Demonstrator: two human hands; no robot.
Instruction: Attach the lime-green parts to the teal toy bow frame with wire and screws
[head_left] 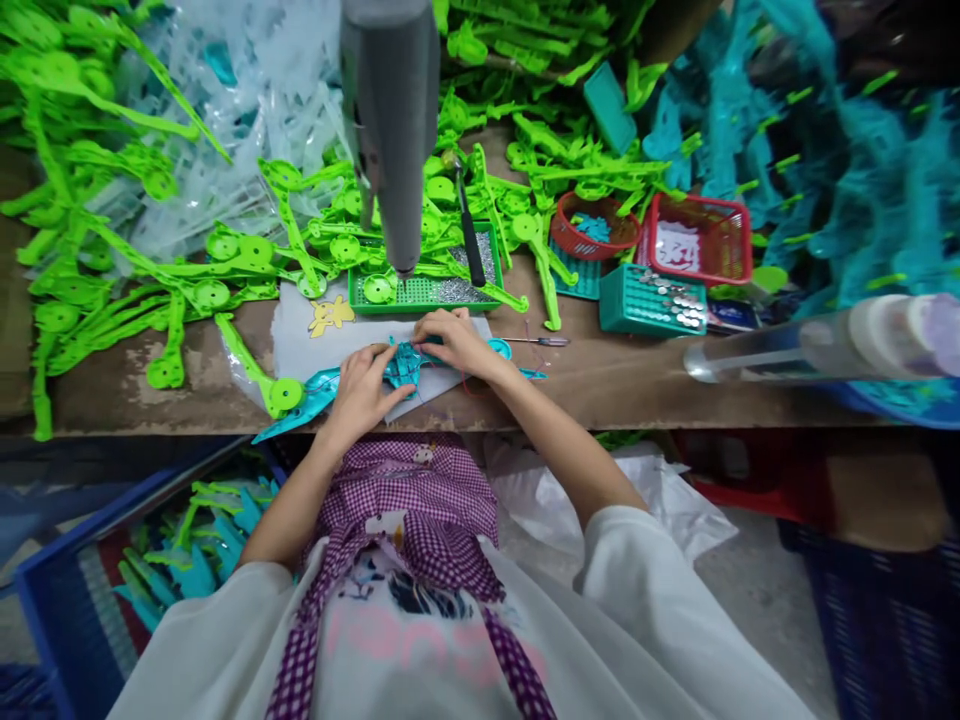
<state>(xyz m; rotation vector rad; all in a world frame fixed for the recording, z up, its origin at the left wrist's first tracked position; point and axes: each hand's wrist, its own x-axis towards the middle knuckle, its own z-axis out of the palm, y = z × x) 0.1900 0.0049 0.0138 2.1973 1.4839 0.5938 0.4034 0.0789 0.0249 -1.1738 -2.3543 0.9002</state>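
A teal plastic part (403, 368), with a long tapered end (304, 408) reaching left, lies on a grey cloth (296, 340) at the table's front edge. My left hand (363, 384) grips the part from the left, thumb along its near side and fingers over its far side. At the part's upper right, my right hand (454, 342) has its fingertips pinched together; whatever they hold is too small to make out. Thin red wires (466, 386) run by the part under my right wrist. A small screwdriver (552, 342) lies to the right of that hand.
A grey powered screwdriver (397, 150) hangs over a green tray (420, 306) of screws. A hammer (470, 235) rests across the tray. Bright green plastic parts (240, 250) pile up behind and left. Small baskets (701, 270) and a clear tube (772, 345) stand right.
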